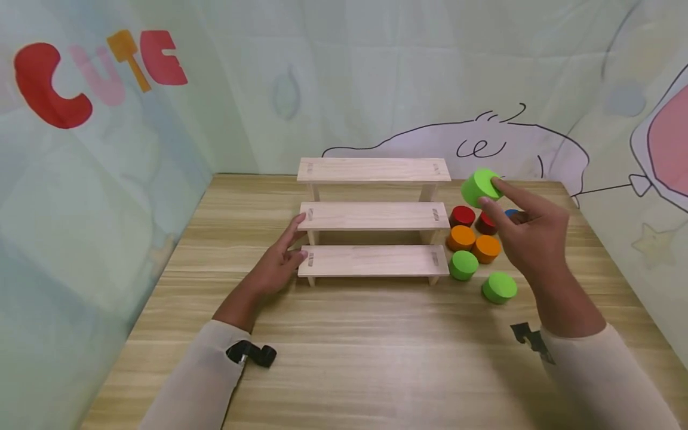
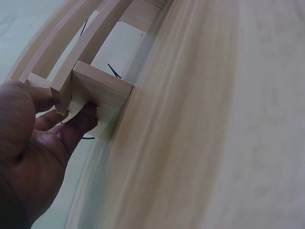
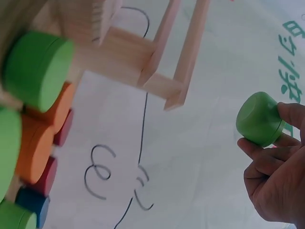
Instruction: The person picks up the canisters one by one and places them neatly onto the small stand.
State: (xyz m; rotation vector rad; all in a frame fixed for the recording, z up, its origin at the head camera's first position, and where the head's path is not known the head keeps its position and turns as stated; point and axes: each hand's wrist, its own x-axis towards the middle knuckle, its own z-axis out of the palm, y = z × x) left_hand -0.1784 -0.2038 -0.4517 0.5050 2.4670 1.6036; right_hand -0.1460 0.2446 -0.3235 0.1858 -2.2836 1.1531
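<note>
A three-tier wooden shelf (image 1: 373,215) stands on the table. My left hand (image 1: 275,263) holds its left side, thumb by the lowest board and a finger at the middle one; in the left wrist view the hand (image 2: 43,152) has its fingers around the end of a board (image 2: 102,83). My right hand (image 1: 537,236) pinches a green round block (image 1: 480,187) in the air, right of the top board. The right wrist view shows this green block (image 3: 259,119) between the thumb and fingers of the hand (image 3: 276,176).
Right of the shelf stand two red blocks (image 1: 462,216), two orange blocks (image 1: 461,238), a green block (image 1: 464,265) and another green one (image 1: 500,288) nearer the front. A blue block (image 1: 511,212) is partly hidden behind my right hand. Printed cloth (image 1: 376,77) hangs behind the table.
</note>
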